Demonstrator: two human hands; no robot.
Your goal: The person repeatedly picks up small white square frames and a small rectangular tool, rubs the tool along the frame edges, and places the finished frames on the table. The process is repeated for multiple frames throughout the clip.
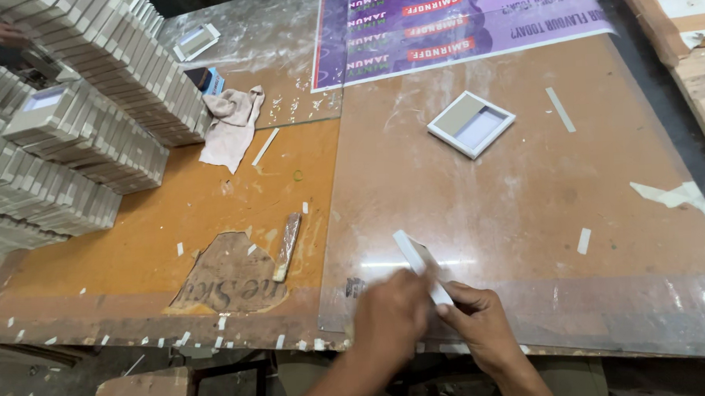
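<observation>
Both my hands meet at the near edge of the worktable (525,215). My left hand (388,314) and my right hand (478,318) together pinch a narrow white strip (417,258) that sticks up and away from my fingers at a slant. The strip's lower end is hidden between my fingers. A small square white frame with a grey and pale insert (471,123) lies flat farther out on the table, well apart from my hands.
Rows of stacked grey-white small boxes (84,129) fill the far left. A beige cloth (231,126) lies beside them. A purple printed sheet (456,23) covers the far side. A worn stick (286,247) and white paper scraps (560,109) lie scattered about. Another person's hand (3,32) shows at top left.
</observation>
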